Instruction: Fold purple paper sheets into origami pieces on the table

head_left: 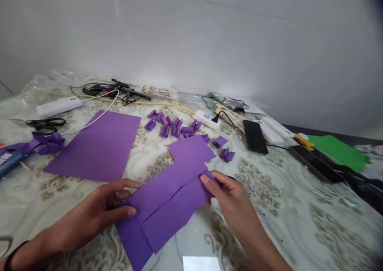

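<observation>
Apparently arranging, the left hand (pixel 97 211) and right hand (pixel 235 195), both partly closed, pinch overlapping purple paper pieces (pixel 176 217) by opposite ends at near centre, and the next move likely calls for steadying loose edges.

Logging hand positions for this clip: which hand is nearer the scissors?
Left. The left hand is to the right of the scissors and nearer the wearer; the right hand is much farther right, across the held paper.
</observation>
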The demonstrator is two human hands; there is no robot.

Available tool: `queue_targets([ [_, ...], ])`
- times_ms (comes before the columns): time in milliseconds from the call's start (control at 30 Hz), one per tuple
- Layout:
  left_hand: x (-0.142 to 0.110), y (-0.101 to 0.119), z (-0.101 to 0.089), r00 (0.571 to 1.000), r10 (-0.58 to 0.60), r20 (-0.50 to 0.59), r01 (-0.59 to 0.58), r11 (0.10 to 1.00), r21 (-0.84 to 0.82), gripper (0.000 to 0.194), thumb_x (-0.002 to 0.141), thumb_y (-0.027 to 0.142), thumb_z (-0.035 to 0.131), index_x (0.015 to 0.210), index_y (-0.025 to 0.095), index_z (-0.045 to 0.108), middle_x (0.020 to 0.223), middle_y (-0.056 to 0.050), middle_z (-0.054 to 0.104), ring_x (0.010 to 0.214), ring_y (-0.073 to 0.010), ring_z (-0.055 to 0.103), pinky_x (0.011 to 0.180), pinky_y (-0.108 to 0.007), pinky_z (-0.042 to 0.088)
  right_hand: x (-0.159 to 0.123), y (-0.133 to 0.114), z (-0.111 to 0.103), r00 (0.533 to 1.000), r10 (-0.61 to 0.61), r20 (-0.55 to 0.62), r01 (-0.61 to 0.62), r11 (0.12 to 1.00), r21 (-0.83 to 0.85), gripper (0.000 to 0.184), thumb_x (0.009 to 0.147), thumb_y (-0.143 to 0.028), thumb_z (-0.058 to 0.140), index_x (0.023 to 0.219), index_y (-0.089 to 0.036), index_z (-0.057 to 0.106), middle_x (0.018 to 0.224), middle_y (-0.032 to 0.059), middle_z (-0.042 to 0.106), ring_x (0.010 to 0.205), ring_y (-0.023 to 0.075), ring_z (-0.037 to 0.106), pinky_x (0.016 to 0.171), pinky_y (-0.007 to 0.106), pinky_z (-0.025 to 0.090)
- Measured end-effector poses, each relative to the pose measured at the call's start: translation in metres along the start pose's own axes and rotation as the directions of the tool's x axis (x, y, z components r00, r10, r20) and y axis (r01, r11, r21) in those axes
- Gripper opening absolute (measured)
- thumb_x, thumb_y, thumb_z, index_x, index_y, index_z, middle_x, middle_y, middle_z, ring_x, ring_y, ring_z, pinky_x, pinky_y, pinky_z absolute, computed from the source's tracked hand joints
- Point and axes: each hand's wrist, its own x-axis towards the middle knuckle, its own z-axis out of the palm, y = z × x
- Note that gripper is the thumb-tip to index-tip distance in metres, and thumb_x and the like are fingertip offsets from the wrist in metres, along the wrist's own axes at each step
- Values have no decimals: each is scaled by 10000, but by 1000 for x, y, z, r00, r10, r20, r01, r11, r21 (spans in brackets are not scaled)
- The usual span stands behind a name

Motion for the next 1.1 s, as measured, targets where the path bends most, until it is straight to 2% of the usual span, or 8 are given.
queue_targets([
  [100, 1, 3, -1, 997, -78, 7, 78, 995, -61, 630, 893, 577, 856, 1437, 310, 686, 1011, -21, 793, 934, -240, 739, 764, -284, 595, 6, 2, -9, 998, -8, -62, 9, 1000, 14, 411, 907, -606, 822, 827, -209, 758, 672, -21, 597, 602, 146, 532, 550, 269, 443],
  [200, 1, 10, -1, 995, -93, 44, 97, 992, -78, 698, 895, 600, 840, 1497, 308, 643, 1107, -50, 813, 987, -270, 755, 804, -317, 613, 13, 2, -18, 990, -19, -139, 24, 999, 35, 428, 861, -628, 853, 833, -210, 766, 678, -19, 606, 600, 144, 530, 538, 263, 443],
  [400, 2, 10, -5, 998, -14, -61, 22, 990, 141, 597, 910, 593, 798, 1439, 328, 717, 916, -7, 762, 842, -220, 692, 724, -268, 575, 24, -1, -32, 969, -31, -246, 46, 997, 56, 492, 748, -684, 908, 808, -212, 783, 675, -18, 605, 579, 136, 502, 495, 254, 427],
  [500, 2, 6, -7, 999, 4, -46, 3, 989, 149, 575, 925, 599, 784, 1439, 350, 716, 1020, -14, 795, 923, -242, 727, 793, -288, 605, 25, -2, -35, 967, -34, -251, 48, 998, 51, 486, 727, -670, 925, 787, -208, 788, 665, -12, 611, 576, 140, 511, 497, 258, 435],
  [633, 2, 2, -9, 999, -35, -11, 36, 990, 136, 576, 948, 600, 770, 1468, 364, 688, 1112, -16, 820, 1017, -262, 758, 868, -309, 625, 26, -1, -35, 969, -41, -242, 52, 998, 39, 468, 727, -652, 930, 780, -207, 794, 650, -14, 609, 563, 139, 517, 500, 262, 434],
  [767, 4, 0, -12, 999, -34, -7, 34, 988, 150, 529, 939, 598, 776, 1411, 364, 727, 1235, -19, 827, 1161, -289, 761, 994, -335, 620, 27, 2, -36, 971, -53, -235, 59, 998, 18, 450, 754, -640, 916, 792, -208, 797, 663, -8, 626, 572, 146, 531, 514, 268, 445],
  [900, 4, -3, -15, 1000, -15, -23, 19, 983, 182, 516, 919, 610, 779, 1363, 346, 761, 1240, -24, 833, 1177, -310, 769, 996, -335, 636, 27, 5, -36, 973, -60, -224, 61, 998, -3, 429, 802, -627, 888, 810, -208, 793, 634, -13, 608, 573, 152, 529, 518, 269, 442],
  [1100, 4, -5, -18, 1000, -11, 0, 11, 977, 212, 475, 945, 573, 769, 1374, 371, 754, 1313, -17, 817, 1235, -314, 754, 1048, -336, 619, 24, 4, -34, 973, -71, -221, 69, 997, -19, 438, 818, -632, 873, 812, -205, 771, 611, -34, 560, 530, 125, 475, 487, 260, 370],
])
